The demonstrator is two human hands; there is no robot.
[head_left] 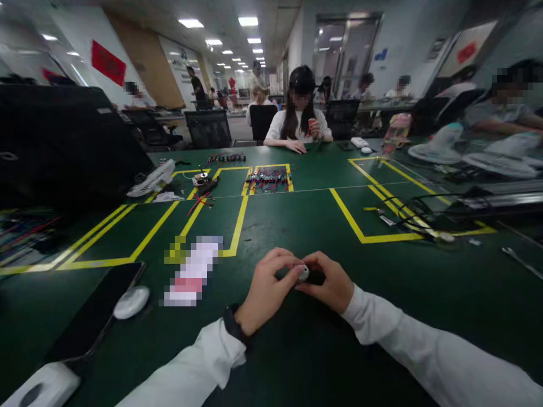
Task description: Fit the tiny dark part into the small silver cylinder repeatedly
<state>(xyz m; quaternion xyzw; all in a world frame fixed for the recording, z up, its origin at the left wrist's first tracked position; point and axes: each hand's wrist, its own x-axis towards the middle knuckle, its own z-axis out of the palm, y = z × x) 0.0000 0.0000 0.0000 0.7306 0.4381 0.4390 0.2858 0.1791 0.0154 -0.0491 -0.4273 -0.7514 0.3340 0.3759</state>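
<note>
Premises are an open-plan office with an electronics work area: ceiling lights recede far back, office chairs stand about, wired components lie on the yellow-taped green table.

Long white sleeves, black left wristband

Dark green table, yellow tape outlines, white sleeves, black wristband, pale piece

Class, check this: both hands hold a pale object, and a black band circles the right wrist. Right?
No: the head view shows the black band on the left wrist; the left hand and right hand hold the pale object.
</note>
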